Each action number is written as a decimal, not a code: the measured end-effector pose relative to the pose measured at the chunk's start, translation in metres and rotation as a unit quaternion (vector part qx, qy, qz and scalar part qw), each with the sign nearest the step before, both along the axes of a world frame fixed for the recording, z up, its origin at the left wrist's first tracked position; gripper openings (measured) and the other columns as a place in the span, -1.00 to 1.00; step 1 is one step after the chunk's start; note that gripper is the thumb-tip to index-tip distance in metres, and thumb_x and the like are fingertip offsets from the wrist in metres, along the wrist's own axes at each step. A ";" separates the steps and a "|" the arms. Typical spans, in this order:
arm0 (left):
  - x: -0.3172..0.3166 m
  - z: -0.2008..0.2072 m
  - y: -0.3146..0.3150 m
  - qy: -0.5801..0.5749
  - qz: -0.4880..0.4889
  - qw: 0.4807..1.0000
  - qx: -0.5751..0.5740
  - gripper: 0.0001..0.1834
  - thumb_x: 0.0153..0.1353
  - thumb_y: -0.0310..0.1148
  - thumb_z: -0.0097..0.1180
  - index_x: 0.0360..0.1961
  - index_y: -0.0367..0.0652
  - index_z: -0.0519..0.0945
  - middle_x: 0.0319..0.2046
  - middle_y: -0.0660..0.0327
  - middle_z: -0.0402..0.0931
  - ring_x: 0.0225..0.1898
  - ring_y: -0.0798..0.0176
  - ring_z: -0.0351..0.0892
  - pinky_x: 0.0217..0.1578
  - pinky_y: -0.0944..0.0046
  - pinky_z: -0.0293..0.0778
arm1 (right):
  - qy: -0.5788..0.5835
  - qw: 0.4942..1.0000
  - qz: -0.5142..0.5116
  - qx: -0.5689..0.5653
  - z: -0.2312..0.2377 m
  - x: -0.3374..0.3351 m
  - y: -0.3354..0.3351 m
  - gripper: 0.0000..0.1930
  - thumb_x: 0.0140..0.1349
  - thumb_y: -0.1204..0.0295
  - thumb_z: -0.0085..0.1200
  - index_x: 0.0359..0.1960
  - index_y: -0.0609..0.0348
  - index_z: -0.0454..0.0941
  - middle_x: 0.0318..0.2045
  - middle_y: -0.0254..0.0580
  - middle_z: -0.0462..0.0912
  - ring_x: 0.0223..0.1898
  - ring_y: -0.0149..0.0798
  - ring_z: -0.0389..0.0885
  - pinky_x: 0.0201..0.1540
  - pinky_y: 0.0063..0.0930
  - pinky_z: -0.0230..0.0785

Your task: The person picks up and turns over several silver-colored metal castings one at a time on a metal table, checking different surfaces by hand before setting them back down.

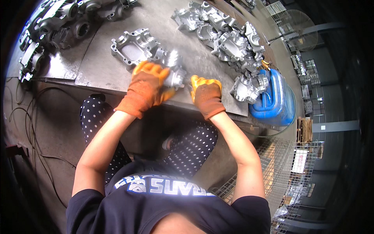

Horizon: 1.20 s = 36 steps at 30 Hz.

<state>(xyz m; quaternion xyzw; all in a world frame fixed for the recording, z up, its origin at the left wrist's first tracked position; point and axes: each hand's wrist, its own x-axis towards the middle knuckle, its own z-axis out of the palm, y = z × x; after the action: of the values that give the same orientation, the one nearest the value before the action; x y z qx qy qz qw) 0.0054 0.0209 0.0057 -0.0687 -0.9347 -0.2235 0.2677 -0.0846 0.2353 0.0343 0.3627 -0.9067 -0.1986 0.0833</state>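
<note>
A silvery metal casting (171, 60) with a square opening and curved bearing seats lies near the front edge of the metal table. My left hand (147, 84), in an orange work glove, is closed over the casting's near side, slightly blurred. Just right of the casting, my right hand (207, 93), gloved alike, is curled into a fist above the table edge. Whether a small tool sits in that fist cannot be made out.
Similar castings (230, 41) are heaped at the right, and darker-looking ones (64, 33) at the back left. A blue plastic container (278, 97) stands beyond the table's right end, by a wire mesh cage (269, 160). Cables (31, 128) trail over the floor at left.
</note>
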 end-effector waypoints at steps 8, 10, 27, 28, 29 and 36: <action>0.000 -0.028 0.012 -0.044 -0.003 0.999 -0.025 -0.63 0.00 -0.05 0.36 -0.26 -0.03 0.61 -0.26 0.16 0.57 -0.05 -0.03 0.56 0.29 -0.08 0.27 | 0.069 0.996 -0.058 -0.007 -0.024 0.012 -0.021 -0.88 0.24 0.30 0.08 -0.32 0.02 0.50 -0.51 -0.19 0.69 -0.47 -0.08 0.73 -0.39 -0.16 0.48; -0.001 -0.028 0.012 -0.036 -0.002 0.999 -0.023 -0.66 0.01 -0.05 0.35 -0.31 -0.02 0.60 -0.30 0.17 0.56 -0.09 -0.03 0.56 0.28 -0.08 0.28 | 0.081 0.994 -0.070 -0.008 -0.027 0.012 -0.023 -0.88 0.24 0.30 0.08 -0.31 0.03 0.50 -0.50 -0.19 0.69 -0.46 -0.09 0.74 -0.39 -0.17 0.48; -0.007 -0.041 0.009 0.029 -0.020 0.999 0.008 -0.73 0.09 -0.04 0.30 -0.39 0.02 0.61 -0.37 0.21 0.51 -0.16 0.03 0.54 0.12 -0.05 0.32 | 0.026 0.987 -0.065 0.141 -0.009 0.004 -0.038 -0.84 0.20 0.36 0.12 -0.20 0.06 0.62 -0.38 -0.23 0.74 -0.35 -0.25 0.73 -0.35 -0.25 0.40; -0.009 -0.042 0.009 0.026 -0.029 0.999 0.006 -0.73 0.09 -0.05 0.29 -0.39 0.01 0.61 -0.37 0.21 0.51 -0.16 0.03 0.54 0.12 -0.04 0.32 | 0.014 0.985 -0.068 0.156 -0.005 0.004 -0.039 -0.84 0.21 0.36 0.12 -0.20 0.05 0.63 -0.36 -0.24 0.76 -0.32 -0.25 0.73 -0.34 -0.24 0.41; -0.008 -0.040 0.005 0.023 -0.034 0.999 0.004 -0.73 0.10 -0.05 0.29 -0.39 0.01 0.62 -0.37 0.22 0.51 -0.15 0.04 0.53 0.12 -0.03 0.32 | 0.001 0.983 -0.068 0.171 0.005 0.007 -0.046 -0.84 0.22 0.36 0.13 -0.19 0.05 0.64 -0.33 -0.25 0.77 -0.30 -0.24 0.74 -0.33 -0.23 0.41; -0.012 -0.035 -0.030 -0.023 -0.118 0.993 -0.021 -0.71 0.04 -0.07 0.28 -0.29 0.02 0.65 -0.28 0.24 0.52 -0.08 0.04 0.52 0.18 0.01 0.32 | -0.094 0.969 -0.033 0.224 0.028 0.011 -0.062 -0.82 0.26 0.39 0.13 -0.13 0.01 0.69 -0.27 -0.32 0.79 -0.15 -0.18 0.76 -0.26 -0.19 0.46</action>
<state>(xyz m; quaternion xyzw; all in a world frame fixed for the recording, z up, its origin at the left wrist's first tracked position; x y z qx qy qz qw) -0.0063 -0.0088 -0.0289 -0.1791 -0.9305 -0.2351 0.2164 -0.0740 0.1737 0.0625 0.3588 -0.8544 -0.3643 -0.0928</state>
